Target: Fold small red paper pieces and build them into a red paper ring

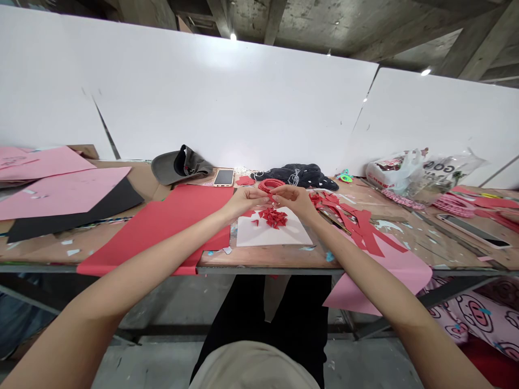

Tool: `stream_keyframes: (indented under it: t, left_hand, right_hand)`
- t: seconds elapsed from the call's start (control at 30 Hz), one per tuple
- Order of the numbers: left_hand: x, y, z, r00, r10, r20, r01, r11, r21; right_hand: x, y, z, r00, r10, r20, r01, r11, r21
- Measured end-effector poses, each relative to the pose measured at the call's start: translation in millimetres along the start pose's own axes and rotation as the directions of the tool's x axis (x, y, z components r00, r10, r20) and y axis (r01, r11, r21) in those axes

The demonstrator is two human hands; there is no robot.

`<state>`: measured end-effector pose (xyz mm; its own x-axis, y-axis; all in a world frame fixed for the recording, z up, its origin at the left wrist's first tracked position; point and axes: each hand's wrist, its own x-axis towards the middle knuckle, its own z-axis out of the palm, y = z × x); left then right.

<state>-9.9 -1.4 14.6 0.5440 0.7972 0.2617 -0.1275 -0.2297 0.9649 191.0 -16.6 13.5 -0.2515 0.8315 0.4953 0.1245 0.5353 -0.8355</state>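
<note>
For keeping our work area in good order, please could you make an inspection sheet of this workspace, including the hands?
Surface: wooden table top, marked and scattered with paper scraps.
Job's things: red paper coil; small red paper pieces piled on a white board.
Clutter: red paper sheet, pink paper sheet, black sheet, cut red strips, smartphone, grey cap, plastic bag.
Hands: left hand and right hand meet at the coil, holding it with their fingertips.
Cables: nothing seen.
Surroundings: white panels behind the table, concrete ceiling above.
</note>
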Motion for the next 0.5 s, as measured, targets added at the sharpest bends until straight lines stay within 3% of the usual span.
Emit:
stream_keyframes:
  t: [0.27,0.5]
  left_hand:
    - [-1.1,2.9,-0.7,0.999,-0.033,0.01,0.033,0.999,-0.027]
    - [1.4,-1.7,-0.2,0.993,0.108,-0.044,-0.105,0.993,0.057]
  right_hand:
    - [-0.4,1.1,0.1,0.999,-0.043,0.017,0.044,0.998,-0.034]
    - [0.2,-1.1,-0.2,0.995,-0.042,0.091,0.042,0.999,0.0]
